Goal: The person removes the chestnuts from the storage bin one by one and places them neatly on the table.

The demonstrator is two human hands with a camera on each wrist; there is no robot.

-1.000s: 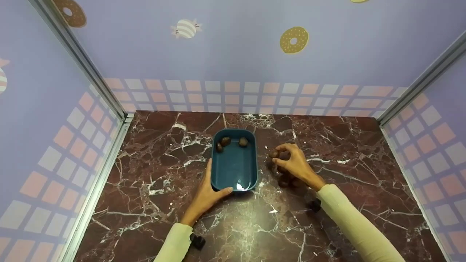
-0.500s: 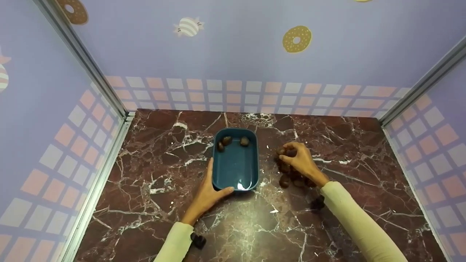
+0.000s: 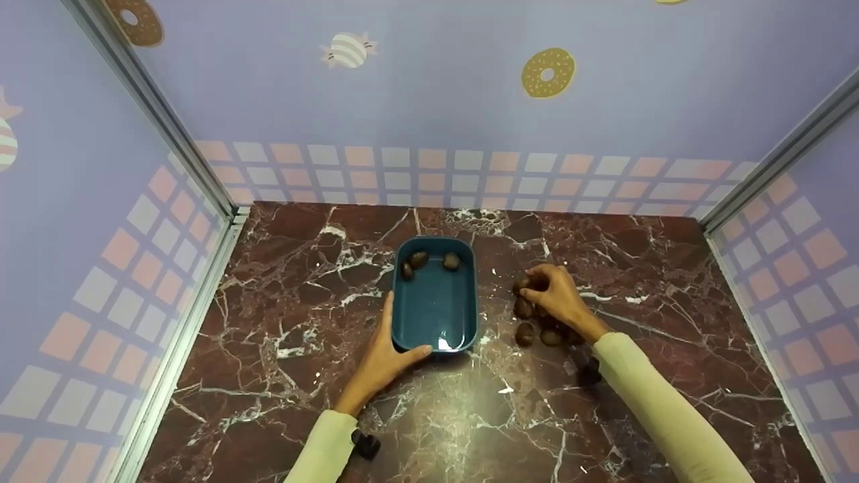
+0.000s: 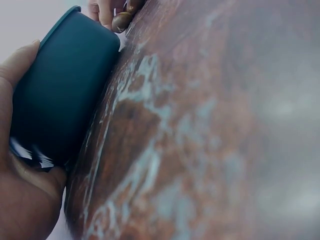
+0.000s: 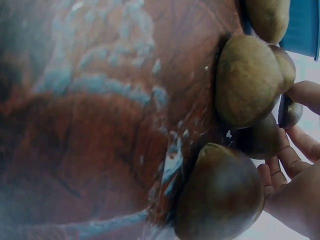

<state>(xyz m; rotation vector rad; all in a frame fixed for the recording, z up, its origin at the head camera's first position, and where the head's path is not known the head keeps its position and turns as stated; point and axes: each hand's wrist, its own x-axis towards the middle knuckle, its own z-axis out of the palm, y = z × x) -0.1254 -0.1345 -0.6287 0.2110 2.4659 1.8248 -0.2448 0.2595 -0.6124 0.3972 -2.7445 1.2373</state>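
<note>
A teal rectangular baking dish (image 3: 435, 305) stands on the table, with a few chestnuts (image 3: 450, 261) at its far end. My left hand (image 3: 381, 359) holds its near left corner, thumb along the front and fingers along the left side; the left wrist view shows this hand around the dish wall (image 4: 65, 80). To the right of the dish, my right hand (image 3: 557, 298) pinches a chestnut (image 5: 290, 113) between thumb and fingers at the far end of a chestnut pile. Several loose chestnuts (image 3: 524, 334) lie under and in front of this hand, which partly hides them.
The dark red marbled tabletop (image 3: 302, 402) carries everything. Lilac panels with printed donuts (image 3: 547, 72) and checks enclose the back and both sides, joined by metal corner rails (image 3: 154, 114).
My right hand has shifted a little to the right, away from the dish, with the chestnut in its fingers. More of the pile shows now. My left hand keeps its place on the dish.
</note>
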